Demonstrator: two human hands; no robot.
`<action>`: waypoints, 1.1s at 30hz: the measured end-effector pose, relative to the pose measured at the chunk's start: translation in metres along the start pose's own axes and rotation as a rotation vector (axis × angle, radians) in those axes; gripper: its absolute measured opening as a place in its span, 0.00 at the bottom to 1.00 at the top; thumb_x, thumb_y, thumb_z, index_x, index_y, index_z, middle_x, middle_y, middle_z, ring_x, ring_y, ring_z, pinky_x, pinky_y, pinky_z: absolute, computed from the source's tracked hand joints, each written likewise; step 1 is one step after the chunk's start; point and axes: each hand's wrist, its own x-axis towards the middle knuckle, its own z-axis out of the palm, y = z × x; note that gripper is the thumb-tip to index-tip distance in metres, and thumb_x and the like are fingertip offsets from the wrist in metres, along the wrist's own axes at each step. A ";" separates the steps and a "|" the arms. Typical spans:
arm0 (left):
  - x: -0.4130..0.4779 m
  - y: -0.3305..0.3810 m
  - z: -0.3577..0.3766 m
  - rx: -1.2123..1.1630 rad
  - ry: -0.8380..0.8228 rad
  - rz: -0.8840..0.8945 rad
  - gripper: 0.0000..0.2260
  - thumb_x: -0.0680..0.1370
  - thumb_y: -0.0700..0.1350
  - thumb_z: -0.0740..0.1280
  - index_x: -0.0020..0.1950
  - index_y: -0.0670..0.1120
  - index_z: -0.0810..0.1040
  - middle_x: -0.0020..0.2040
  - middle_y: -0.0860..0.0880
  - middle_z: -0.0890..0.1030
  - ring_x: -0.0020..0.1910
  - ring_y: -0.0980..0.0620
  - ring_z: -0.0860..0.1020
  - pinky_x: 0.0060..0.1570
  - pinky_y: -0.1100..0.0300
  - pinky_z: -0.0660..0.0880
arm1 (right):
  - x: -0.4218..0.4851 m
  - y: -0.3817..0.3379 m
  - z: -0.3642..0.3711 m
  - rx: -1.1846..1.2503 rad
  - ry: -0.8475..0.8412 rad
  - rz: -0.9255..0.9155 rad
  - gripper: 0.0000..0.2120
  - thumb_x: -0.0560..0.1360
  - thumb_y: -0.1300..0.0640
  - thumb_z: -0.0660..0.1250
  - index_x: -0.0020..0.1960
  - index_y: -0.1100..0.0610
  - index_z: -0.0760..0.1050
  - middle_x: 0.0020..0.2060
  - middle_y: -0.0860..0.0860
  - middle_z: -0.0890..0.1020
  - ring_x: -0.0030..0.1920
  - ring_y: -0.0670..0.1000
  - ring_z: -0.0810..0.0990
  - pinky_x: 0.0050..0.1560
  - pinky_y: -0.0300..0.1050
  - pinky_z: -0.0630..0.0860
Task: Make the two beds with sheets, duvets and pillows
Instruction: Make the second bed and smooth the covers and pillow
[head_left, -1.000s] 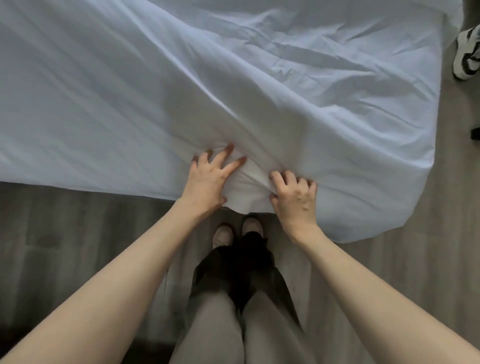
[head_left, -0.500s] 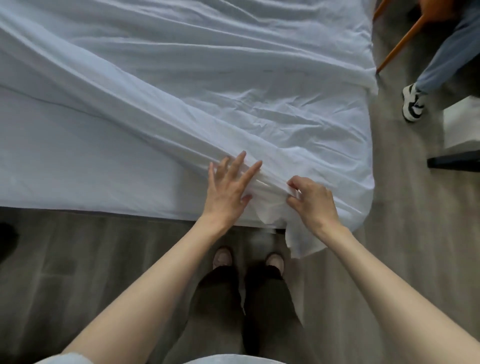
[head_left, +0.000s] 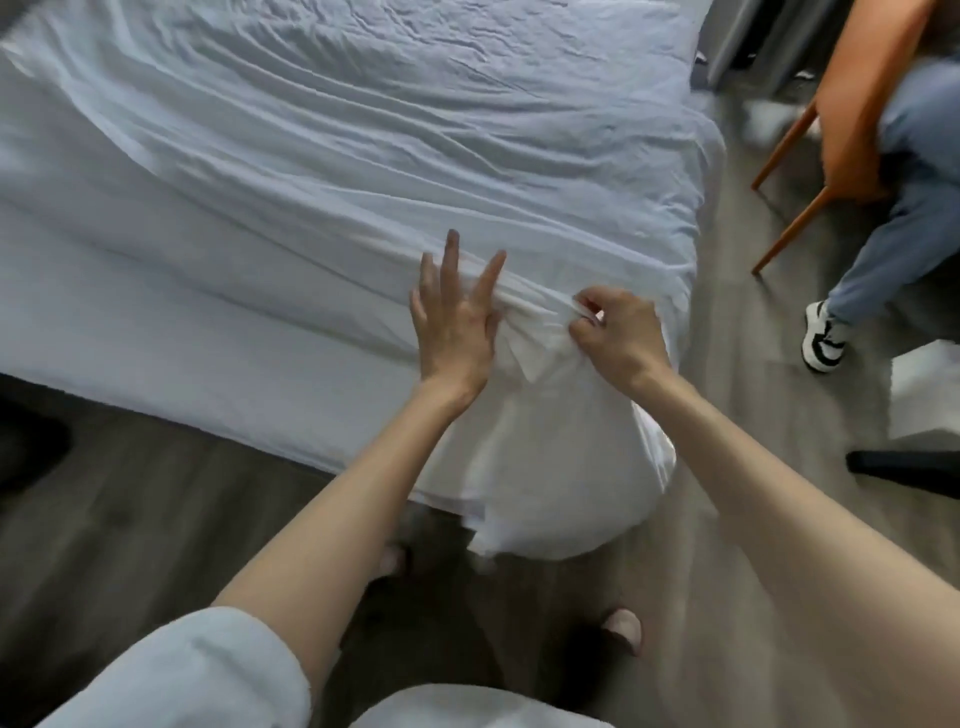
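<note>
A wrinkled white sheet (head_left: 363, 156) covers the bed, and its near right corner hangs down over the mattress toward the floor. My left hand (head_left: 454, 325) lies flat on the sheet at the mattress edge, fingers straight and spread. Just to its right, my right hand (head_left: 615, 338) pinches a gathered fold of the sheet (head_left: 535, 312) between thumb and fingers. The bare white mattress side (head_left: 182, 353) shows to the left below the sheet's edge.
A seated person's leg in blue jeans (head_left: 904, 249) and a black-and-white sneaker (head_left: 823, 338) are on the right, beside an orange wooden chair (head_left: 852, 104). A white box (head_left: 930, 395) stands at the right edge. My feet (head_left: 621, 629) stand on grey wooden floor (head_left: 130, 519).
The view has tilted up toward the bed's right corner. My left hand flattened out on the sheet while my right hand gathered and lifted a fold onto the mattress edge.
</note>
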 end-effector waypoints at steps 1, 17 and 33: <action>-0.002 0.018 0.000 -0.068 0.031 -0.075 0.28 0.82 0.42 0.60 0.79 0.59 0.54 0.80 0.44 0.43 0.78 0.38 0.45 0.73 0.41 0.54 | 0.008 0.004 -0.014 0.016 -0.020 -0.030 0.06 0.71 0.62 0.65 0.45 0.60 0.80 0.41 0.56 0.82 0.43 0.57 0.78 0.46 0.49 0.71; -0.015 0.139 0.039 -0.693 -0.387 -0.636 0.41 0.73 0.72 0.58 0.78 0.62 0.40 0.75 0.52 0.66 0.76 0.48 0.60 0.74 0.42 0.38 | 0.125 0.037 -0.090 0.168 -0.310 -0.143 0.13 0.70 0.67 0.57 0.47 0.67 0.78 0.36 0.60 0.76 0.35 0.56 0.71 0.34 0.44 0.67; 0.094 0.235 0.122 -0.480 -0.340 -0.596 0.16 0.79 0.57 0.64 0.40 0.47 0.68 0.36 0.53 0.70 0.39 0.49 0.71 0.39 0.57 0.64 | 0.290 0.115 -0.093 0.214 -0.438 -0.138 0.18 0.72 0.68 0.53 0.41 0.52 0.79 0.33 0.42 0.70 0.37 0.45 0.67 0.34 0.32 0.63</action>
